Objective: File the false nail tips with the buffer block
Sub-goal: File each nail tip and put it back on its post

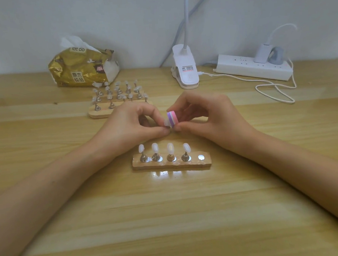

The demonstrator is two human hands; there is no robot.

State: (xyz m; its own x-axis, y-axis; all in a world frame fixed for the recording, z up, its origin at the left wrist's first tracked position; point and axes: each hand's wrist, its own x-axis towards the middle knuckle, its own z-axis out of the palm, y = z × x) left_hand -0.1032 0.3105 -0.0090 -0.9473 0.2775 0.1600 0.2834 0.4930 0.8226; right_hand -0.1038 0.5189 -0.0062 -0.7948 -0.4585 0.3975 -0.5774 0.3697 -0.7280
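Four nail tips [170,147] on near stand [206,162]; tissue pack [81,70], power strip [253,67] behind.

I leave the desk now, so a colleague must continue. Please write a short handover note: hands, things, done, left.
Left hand pinches a translucent white false nail tip.
Right hand grips the small pink-and-purple striped buffer block, held against that tip.
Near wooden stand: four tips on metal posts; its rightmost round magnet is bare.
Far wooden stand: many more tips.
Done: cannot tell which tips are filed.
Left: finish this tip, probably reseat it there.
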